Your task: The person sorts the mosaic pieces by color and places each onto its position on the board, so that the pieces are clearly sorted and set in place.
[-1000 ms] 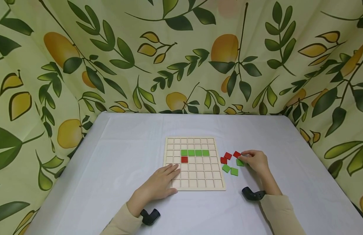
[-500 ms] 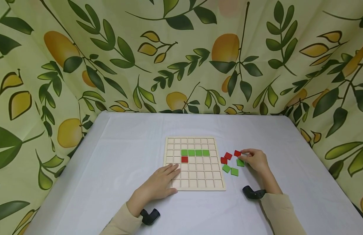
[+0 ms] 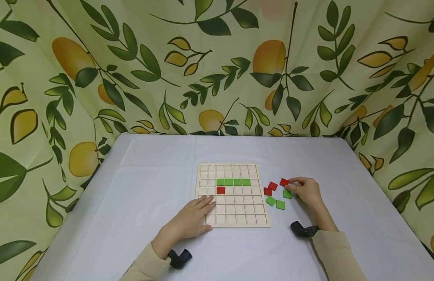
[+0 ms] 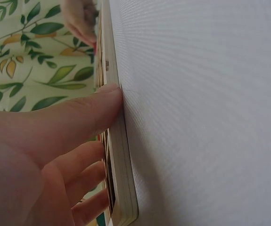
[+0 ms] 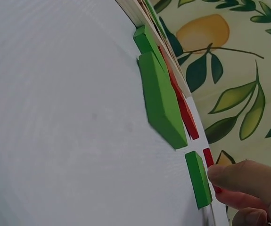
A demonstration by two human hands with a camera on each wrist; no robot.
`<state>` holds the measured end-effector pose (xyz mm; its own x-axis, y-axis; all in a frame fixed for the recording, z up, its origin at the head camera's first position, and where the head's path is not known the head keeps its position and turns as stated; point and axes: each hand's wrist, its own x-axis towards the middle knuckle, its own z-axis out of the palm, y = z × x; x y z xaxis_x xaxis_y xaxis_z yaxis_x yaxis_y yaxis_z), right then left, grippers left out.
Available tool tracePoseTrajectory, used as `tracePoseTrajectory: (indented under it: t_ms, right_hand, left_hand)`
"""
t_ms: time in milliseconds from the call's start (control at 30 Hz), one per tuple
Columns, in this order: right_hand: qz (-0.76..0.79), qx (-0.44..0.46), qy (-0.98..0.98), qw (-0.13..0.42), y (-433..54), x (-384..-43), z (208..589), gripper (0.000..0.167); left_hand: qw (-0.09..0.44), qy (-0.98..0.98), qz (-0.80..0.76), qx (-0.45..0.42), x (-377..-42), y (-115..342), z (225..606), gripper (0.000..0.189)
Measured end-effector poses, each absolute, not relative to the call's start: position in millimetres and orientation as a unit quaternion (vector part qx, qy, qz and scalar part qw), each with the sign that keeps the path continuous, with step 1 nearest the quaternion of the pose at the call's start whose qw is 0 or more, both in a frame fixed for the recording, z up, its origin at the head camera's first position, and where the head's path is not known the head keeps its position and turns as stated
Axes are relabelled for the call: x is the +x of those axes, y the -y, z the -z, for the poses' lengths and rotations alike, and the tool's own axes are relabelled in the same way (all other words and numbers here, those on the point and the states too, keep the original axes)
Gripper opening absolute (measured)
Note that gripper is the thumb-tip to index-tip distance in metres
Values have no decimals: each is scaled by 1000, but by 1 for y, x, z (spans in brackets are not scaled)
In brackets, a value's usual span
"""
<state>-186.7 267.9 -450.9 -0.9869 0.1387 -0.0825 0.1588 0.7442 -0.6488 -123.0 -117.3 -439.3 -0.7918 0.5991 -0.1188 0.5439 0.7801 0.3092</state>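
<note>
A wooden grid board (image 3: 239,209) lies flat on the table, with a row of several green square tiles (image 3: 237,182) and one red square tile (image 3: 221,190) in its cells. My left hand (image 3: 189,217) rests on the board's near left corner. Its fingers lie over the top, and in the left wrist view the thumb (image 4: 95,107) presses the side edge. Right of the board, my right hand (image 3: 306,191) pinches a loose red tile (image 3: 284,182) at its right edge; in the right wrist view the thumb (image 5: 234,176) partly covers that tile. Just below is a green tile (image 3: 287,194).
Between the board and my right hand lie more loose tiles: two red, one a red tile (image 3: 272,186), and two green, one a green tile (image 3: 280,205). The white tablecloth (image 3: 150,175) reaches back to a leaf-patterned curtain (image 3: 217,78). Black devices (image 3: 303,230) sit at both wrists.
The red tile at my right fingertips has shifted very slightly away from me and to the right, together with the hand. My left hand and the board have not moved.
</note>
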Motion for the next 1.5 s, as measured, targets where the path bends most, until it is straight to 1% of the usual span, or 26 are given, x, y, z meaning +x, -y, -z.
tracePoseTrajectory:
  t_ms: [367,567,933,1133,1367,1500]
  right_hand:
    - [360,90,-928,23,-257,-187,445,37]
    - [366,70,-928,14,-249,-188,443,35]
    - [385,38,-922,19,-231,-188,443,33]
    - [387,33,-921,29,-225,-188,447,31]
    - [396,34,-917,47,-216,-189,445,32]
    - [414,14,-909,51,-209,-190,444,32]
  left_hand:
    - [111,-938,-133,301,-123,117,435,67]
    - [113,-936,-136,304,-121,117,432,67]
    - [114,-939,-124,299,-123,117,436,68]
    - [119,-938,-138,294,-122,117,435,69]
    - [118,-938,-135,297,-122,117,434,69]
    - [118,-938,-136,295,-122,117,434,69]
